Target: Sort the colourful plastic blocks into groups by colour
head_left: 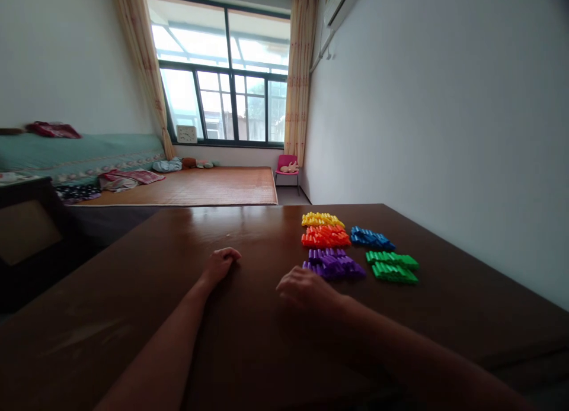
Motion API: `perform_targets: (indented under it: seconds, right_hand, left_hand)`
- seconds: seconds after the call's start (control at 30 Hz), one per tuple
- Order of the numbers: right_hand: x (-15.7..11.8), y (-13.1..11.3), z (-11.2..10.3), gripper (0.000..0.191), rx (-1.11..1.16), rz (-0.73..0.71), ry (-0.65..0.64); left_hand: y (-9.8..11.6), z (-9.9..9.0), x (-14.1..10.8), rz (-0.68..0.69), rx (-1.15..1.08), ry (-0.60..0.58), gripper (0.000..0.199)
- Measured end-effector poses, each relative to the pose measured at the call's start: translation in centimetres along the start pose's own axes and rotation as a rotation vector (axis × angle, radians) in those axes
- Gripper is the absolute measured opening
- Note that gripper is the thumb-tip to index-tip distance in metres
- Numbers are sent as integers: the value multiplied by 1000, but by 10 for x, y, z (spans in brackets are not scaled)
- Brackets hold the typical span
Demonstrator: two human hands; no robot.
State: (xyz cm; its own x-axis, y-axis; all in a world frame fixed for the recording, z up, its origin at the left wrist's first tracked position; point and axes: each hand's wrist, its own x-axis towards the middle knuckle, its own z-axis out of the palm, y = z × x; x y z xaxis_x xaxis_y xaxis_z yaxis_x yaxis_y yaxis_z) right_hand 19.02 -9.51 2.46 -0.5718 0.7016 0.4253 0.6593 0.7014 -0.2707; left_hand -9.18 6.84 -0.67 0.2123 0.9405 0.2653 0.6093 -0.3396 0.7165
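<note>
My left hand (221,263) rests on the dark brown table (249,334), its fingers curled in and nothing seen in them. My right hand (304,288) is bent over the tabletop with its fingers drawn together. What it may hold underneath is hidden. Closest to it lies a pile of purple plastic pieces (335,264), just beyond the knuckles. Behind that are orange pieces (325,236) and yellow pieces (322,219). To the right sit blue pieces (371,238) and, nearer me, two rows of green pieces (393,267). All are small, narrow and grouped by colour.
A white wall (444,132) runs along the table's right side. Past the far edge stands a bed with a woven mat (222,186). A pink chair (287,165) holding a soft toy is by the curtain. A dark cabinet (31,233) stands at left.
</note>
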Motion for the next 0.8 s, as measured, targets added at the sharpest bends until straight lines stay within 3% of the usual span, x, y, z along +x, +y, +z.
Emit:
perform_targets:
  seconds: [0.07,0.17,0.37,0.57,0.8]
  right_hand:
    - [-7,-24,21,27,-29,-95,-96]
    - [-10,-27,33,25,-72,-58,-104]
    - [-8,-6,25,20,-38,-35,-93]
    - [-5,4,23,20,96,-98,-125]
    - [-9,8,20,20,133,-124,-80]
  left_hand:
    - [2,-2,-1,21,-19,-4,25]
    - [3,-5,-3,54,-54,-8,25]
    - [4,-7,-4,29,-62,-28,23]
    - [4,-10,-4,1,-14,-51,25]
    - [10,-13,-8,33,34,-74,31]
